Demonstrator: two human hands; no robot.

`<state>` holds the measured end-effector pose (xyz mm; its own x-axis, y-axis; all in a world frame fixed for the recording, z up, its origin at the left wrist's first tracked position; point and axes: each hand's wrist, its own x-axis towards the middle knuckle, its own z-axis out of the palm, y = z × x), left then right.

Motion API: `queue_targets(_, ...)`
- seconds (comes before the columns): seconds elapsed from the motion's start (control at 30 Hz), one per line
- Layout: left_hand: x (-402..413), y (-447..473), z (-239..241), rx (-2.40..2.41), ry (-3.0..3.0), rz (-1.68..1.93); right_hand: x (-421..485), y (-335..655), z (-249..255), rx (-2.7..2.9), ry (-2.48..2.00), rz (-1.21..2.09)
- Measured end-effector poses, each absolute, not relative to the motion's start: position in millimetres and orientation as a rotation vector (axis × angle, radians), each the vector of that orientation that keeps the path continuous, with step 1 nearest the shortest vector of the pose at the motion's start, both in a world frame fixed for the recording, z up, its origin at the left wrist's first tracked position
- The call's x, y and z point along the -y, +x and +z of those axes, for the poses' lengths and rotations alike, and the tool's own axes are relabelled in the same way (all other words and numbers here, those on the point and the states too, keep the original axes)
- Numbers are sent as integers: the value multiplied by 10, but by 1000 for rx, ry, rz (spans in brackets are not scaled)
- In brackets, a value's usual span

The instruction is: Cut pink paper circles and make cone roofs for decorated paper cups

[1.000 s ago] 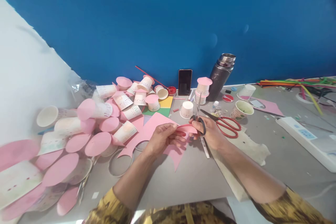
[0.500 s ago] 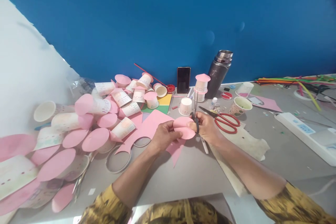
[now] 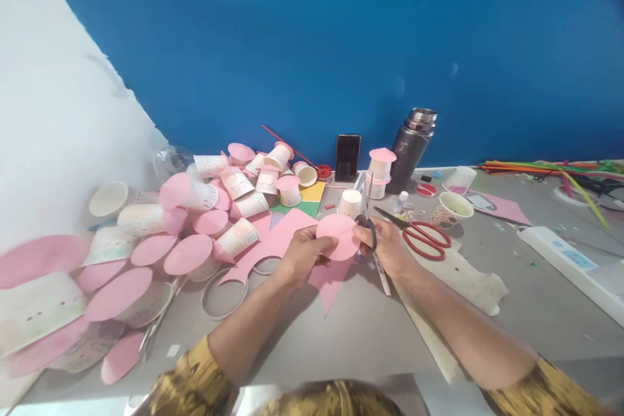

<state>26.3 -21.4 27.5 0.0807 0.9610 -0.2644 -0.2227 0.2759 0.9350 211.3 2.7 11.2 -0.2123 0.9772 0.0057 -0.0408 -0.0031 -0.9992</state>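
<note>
A pink paper circle (image 3: pixel 337 236) is pinched at its left edge by my left hand (image 3: pixel 303 253), thumb on top. My right hand (image 3: pixel 385 248) is closed around the handles of small black-handled scissors (image 3: pixel 372 234), their blades pointing up and away; its fingertips touch the circle's right edge. Behind the circle an upside-down white paper cup (image 3: pixel 350 203) stands on the table. Beneath my hands lies a cut sheet of pink paper (image 3: pixel 292 232). Red-handled scissors (image 3: pixel 425 240) rest just right of my right hand, near a white pen (image 3: pixel 383 275).
Decorated paper cups with pink discs (image 3: pixel 190 253) are heaped at left. A dark thermos (image 3: pixel 412 151), a phone (image 3: pixel 348 157) and a stacked cup piece (image 3: pixel 380 172) stand at the back. A power strip (image 3: pixel 570 260) and a patterned cup (image 3: pixel 453 209) are at right.
The pink circle has turned from a bent, creased look to lying flatter toward me. Both hands stay on it, the scissors still in the right. The view has shifted slightly.
</note>
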Motion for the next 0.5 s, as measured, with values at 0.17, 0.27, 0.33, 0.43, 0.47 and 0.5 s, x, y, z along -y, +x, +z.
queue_targets(0.17, 127, 42, 508, -1037, 810, 1283, -14, 2146, 72, 1500, -1025, 1426)
queue_targets(0.27, 92, -57, 567, -977, 812, 1338, 11, 2141, 73, 1642, -1027, 1501)
queue_targets(0.33, 72, -92, 548, -953, 794, 1350, 35, 2124, 86, 1711, -1010, 1569)
queue_targets(0.43, 54, -122, 472, -936, 778, 1350, 75, 2094, 117, 1778, -1017, 1623)
queue_targets(0.47, 52, -129, 448, -934, 780, 1349, 89, 2084, 127, 1802, -1036, 1623)
queue_targets(0.5, 52, -135, 427, -935, 785, 1348, 101, 2075, 136, 1826, -1057, 1614)
